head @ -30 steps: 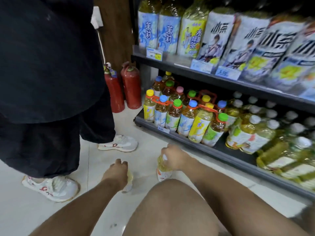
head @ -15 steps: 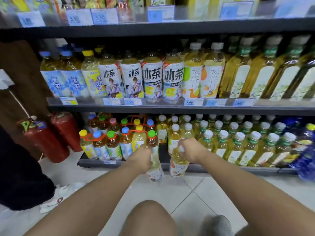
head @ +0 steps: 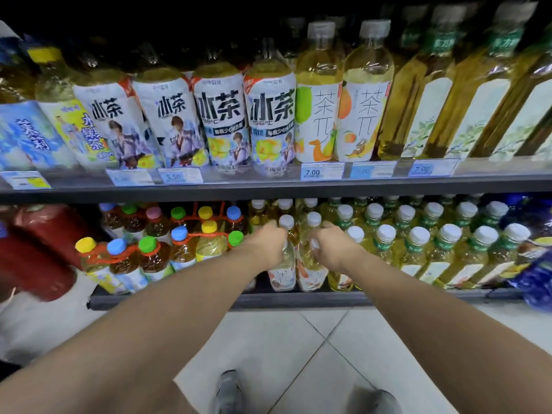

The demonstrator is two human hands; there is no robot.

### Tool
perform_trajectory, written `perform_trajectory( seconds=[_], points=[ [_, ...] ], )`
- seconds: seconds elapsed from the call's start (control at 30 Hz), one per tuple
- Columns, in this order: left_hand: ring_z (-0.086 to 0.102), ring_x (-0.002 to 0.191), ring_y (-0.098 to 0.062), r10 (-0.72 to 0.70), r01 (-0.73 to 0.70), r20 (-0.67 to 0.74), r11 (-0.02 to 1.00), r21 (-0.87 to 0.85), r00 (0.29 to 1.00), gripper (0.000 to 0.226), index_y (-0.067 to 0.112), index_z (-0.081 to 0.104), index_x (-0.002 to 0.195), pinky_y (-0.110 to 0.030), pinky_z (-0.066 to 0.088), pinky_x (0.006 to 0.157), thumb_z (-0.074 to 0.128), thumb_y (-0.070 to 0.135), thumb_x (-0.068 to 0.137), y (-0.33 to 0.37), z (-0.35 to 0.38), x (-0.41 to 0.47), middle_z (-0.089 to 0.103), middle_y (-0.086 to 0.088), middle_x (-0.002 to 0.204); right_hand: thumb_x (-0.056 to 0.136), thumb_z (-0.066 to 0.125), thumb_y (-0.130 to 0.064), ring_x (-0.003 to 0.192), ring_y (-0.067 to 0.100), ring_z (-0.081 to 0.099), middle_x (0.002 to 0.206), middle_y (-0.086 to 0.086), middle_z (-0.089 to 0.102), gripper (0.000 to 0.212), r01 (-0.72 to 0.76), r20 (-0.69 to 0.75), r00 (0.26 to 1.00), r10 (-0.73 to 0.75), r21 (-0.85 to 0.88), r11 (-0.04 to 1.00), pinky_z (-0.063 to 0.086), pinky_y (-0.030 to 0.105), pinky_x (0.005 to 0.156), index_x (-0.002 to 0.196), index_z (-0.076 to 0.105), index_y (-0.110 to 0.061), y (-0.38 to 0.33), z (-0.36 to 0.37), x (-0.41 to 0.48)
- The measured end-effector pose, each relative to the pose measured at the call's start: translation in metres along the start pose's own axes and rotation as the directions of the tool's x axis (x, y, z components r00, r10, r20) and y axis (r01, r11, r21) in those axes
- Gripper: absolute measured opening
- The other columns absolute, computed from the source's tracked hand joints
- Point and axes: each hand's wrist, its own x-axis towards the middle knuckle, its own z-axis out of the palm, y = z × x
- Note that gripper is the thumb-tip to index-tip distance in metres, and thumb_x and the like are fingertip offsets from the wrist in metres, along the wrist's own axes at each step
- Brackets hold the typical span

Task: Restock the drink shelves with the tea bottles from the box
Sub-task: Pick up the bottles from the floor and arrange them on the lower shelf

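My left hand grips the neck of a small tea bottle with a white and orange label. My right hand grips a matching tea bottle right beside it. Both bottles stand upright at the front of the bottom shelf, touching each other, just in front of a row of white-capped tea bottles. The box is out of view.
Multi-coloured capped bottles in orange carriers fill the bottom shelf's left side, white-capped green-labelled bottles the right. Large tea bottles line the upper shelf. Red fire extinguishers stand left. My shoes rest on the tiled floor.
Both hands have carried their bottles up from the floor and forward onto the front of the bottom shelf. The view has swung from the floor and a bystander's legs to face the shelves.
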Motion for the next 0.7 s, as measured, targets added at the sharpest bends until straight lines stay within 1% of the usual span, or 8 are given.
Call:
perform_trajectory(
  seconds=[0.1,0.17,0.27,0.37,0.47,0.53,0.63,0.7],
  points=[
    [0.060,0.101,-0.031,0.012,-0.012,0.024,1.000,0.000,1.000,0.030,0.009,0.059,0.121,-0.039,0.054,0.081,0.060,0.007,0.090,0.001,0.011,0.018,0.048,-0.013,0.121,0.094,0.057,-0.014,0.106,0.034,0.060,0.135,0.011,0.044,0.035,-0.032,0.020,0.999,0.032,-0.008,0.999,0.052,0.039,0.091,0.128,0.058,-0.022,0.005,0.014,0.016],
    [0.059,0.104,-0.031,0.012,-0.013,0.043,1.000,0.009,0.999,0.033,0.008,0.058,0.124,-0.036,0.052,0.079,0.059,0.005,0.091,0.001,0.020,0.028,0.048,-0.013,0.122,0.093,0.056,-0.008,0.103,0.036,0.061,0.134,0.013,0.044,0.037,-0.051,0.028,0.998,0.052,-0.014,0.999,0.053,0.039,0.090,0.127,0.058,-0.022,0.009,0.025,0.025],
    [0.058,0.108,-0.031,0.015,-0.015,0.051,1.000,-0.001,0.999,0.038,0.011,0.056,0.129,-0.040,0.053,0.084,0.062,0.010,0.091,-0.001,0.034,0.036,0.049,-0.013,0.123,0.092,0.054,-0.007,0.097,0.035,0.062,0.126,0.014,0.048,0.033,-0.079,0.030,0.996,0.079,-0.002,0.997,0.055,0.040,0.086,0.122,0.059,-0.019,0.010,0.035,0.039],
    [0.056,0.113,-0.032,0.018,-0.016,0.042,0.999,-0.048,0.999,0.044,0.013,0.054,0.132,-0.043,0.053,0.090,0.065,0.015,0.090,-0.003,0.038,0.039,0.050,-0.012,0.124,0.090,0.058,-0.008,0.089,0.031,0.062,0.118,0.013,0.052,0.028,-0.097,0.037,0.995,0.098,-0.014,0.995,0.055,0.039,0.081,0.117,0.059,-0.016,0.009,0.037,0.050],
    [0.055,0.112,-0.031,0.026,-0.023,0.039,0.996,-0.085,0.999,0.046,0.015,0.052,0.134,-0.043,0.052,0.090,0.066,0.017,0.091,-0.005,0.037,0.035,0.050,-0.011,0.124,0.090,0.062,-0.014,0.095,0.031,0.061,0.121,0.012,0.052,0.031,-0.085,0.055,0.995,0.086,-0.017,0.996,0.054,0.039,0.085,0.121,0.058,-0.018,0.009,0.034,0.052],
    [0.054,0.113,-0.030,0.012,-0.006,0.045,0.993,-0.119,0.999,0.051,0.018,0.047,0.139,-0.043,0.051,0.090,0.066,0.020,0.092,-0.006,0.037,0.031,0.049,-0.010,0.126,0.090,0.064,-0.018,0.098,0.032,0.061,0.124,0.013,0.050,0.035,-0.091,0.073,0.993,0.092,-0.011,0.996,0.053,0.038,0.086,0.124,0.055,-0.019,0.008,0.032,0.051],
    [0.051,0.120,-0.031,0.001,0.008,0.058,0.989,-0.148,0.998,0.063,0.021,0.036,0.148,-0.045,0.050,0.096,0.066,0.024,0.092,-0.008,0.037,0.022,0.046,-0.010,0.133,0.090,0.064,-0.018,0.095,0.032,0.061,0.125,0.013,0.050,0.039,-0.101,0.088,0.991,0.102,-0.008,0.995,0.054,0.039,0.084,0.126,0.051,-0.020,0.005,0.033,0.045],
    [0.049,0.126,-0.033,0.003,0.006,0.062,0.990,-0.142,0.998,0.067,0.022,0.032,0.150,-0.047,0.049,0.099,0.066,0.024,0.092,-0.011,0.037,0.016,0.043,-0.011,0.141,0.090,0.062,-0.016,0.093,0.032,0.062,0.125,0.014,0.052,0.039,-0.104,0.083,0.991,0.106,-0.033,0.994,0.056,0.042,0.083,0.127,0.050,-0.021,0.002,0.032,0.040]
  ],
)
